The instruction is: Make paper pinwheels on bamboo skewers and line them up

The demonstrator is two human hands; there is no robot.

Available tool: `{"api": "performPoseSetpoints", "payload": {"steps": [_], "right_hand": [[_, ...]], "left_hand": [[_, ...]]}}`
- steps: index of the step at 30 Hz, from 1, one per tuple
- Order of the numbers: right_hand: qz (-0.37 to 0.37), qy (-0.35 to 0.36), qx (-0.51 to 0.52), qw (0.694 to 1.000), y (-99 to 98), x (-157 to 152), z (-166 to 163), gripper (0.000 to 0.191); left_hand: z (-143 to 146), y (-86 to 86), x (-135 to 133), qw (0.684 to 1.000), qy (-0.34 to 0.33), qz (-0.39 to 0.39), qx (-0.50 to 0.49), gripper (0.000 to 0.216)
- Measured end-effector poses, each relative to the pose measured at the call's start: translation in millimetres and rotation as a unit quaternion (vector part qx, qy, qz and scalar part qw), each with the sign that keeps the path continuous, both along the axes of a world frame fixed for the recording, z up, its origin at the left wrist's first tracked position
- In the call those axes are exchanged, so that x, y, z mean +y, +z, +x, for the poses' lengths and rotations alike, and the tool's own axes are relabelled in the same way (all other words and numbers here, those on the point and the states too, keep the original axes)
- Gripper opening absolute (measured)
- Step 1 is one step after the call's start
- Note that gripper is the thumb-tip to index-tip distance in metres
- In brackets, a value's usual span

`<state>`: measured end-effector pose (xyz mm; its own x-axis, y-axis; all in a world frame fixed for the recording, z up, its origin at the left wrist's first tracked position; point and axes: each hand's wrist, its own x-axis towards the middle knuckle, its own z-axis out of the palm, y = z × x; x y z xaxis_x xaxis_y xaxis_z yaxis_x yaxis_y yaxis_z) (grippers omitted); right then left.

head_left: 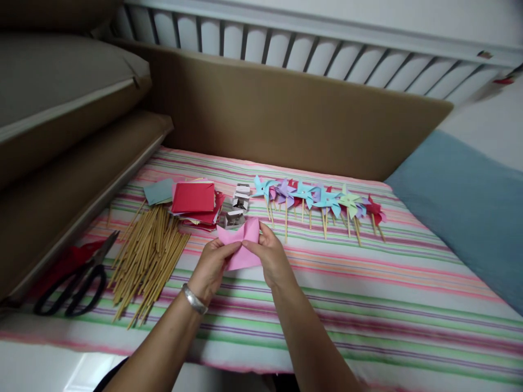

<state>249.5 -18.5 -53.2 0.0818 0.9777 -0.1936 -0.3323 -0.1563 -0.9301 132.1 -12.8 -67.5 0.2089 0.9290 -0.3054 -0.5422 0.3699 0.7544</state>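
A pink sheet of paper [245, 260], partly folded toward its middle, is held between my two hands above the striped cloth. My left hand [213, 264], with a silver bangle at the wrist, pinches it from the left. My right hand [270, 256] grips its right side, and both thumbs press close together at the centre. Just beyond the paper stand small open boxes [234, 219] holding tiny metal pieces too small to name. To their left lies a stack of coloured paper squares [193, 197], red on top, beside a light blue sheet [158, 191].
Many thin wooden sticks [149, 256] lie heaped at left, near black-handled scissors [77, 283] and a red item [67, 264]. Finished paper pinwheels [304, 191] on sticks form a row at back right. A brown board [278, 109] stands behind; cushion-like slabs [73, 158] rise at left.
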Motion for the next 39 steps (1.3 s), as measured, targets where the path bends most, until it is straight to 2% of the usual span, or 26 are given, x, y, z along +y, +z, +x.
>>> {"api": "performPoseSetpoints", "payload": {"steps": [3, 6, 9, 12, 15, 18, 22, 30, 39], "right_hand": [[0.006, -0.022, -0.07, 0.997, -1.8, 0.8, 4.8, 0.068], [0.059, -0.068, -0.205, 0.975, -1.2, -0.6, 10.8, 0.054], [0.169, -0.064, -0.33, 0.927, 1.4, -4.3, 12.2, 0.031], [0.28, -0.01, -0.415, 0.866, 2.3, -7.6, 8.8, 0.025], [0.325, 0.03, -0.464, 0.823, -0.1, -8.3, 5.1, 0.026], [0.332, 0.034, -0.489, 0.806, -2.4, -7.2, 4.3, 0.02], [0.316, 0.042, -0.477, 0.819, -0.8, -6.2, 5.7, 0.012], [0.217, 0.019, -0.408, 0.887, -4.4, -5.1, 1.4, 0.006], [0.174, -0.015, -0.386, 0.906, -6.1, -2.9, -1.4, 0.003]], "left_hand": [[-8.4, 2.0, 4.9, 1.0, 0.022, -0.013, 0.016, 0.021], [-22.0, 5.6, 12.5, 0.998, 0.056, -0.032, 0.02, 0.018], [-37.1, 10.5, 19.2, 0.996, 0.079, -0.045, 0.008, 0.017], [-48.0, 14.8, 22.3, 0.995, 0.088, -0.04, 0.002, 0.018], [-52.0, 16.6, 22.7, 0.996, 0.085, -0.03, 0.011, 0.021], [-50.4, 16.4, 21.8, 0.997, 0.071, -0.026, 0.02, 0.022], [-44.1, 15.3, 18.7, 0.997, 0.057, -0.024, 0.045, 0.023], [-27.0, 8.2, 13.3, 0.995, 0.012, -0.018, 0.093, 0.023], [-21.6, 6.5, 9.2, 0.996, -0.017, -0.012, 0.082, 0.019]]}}
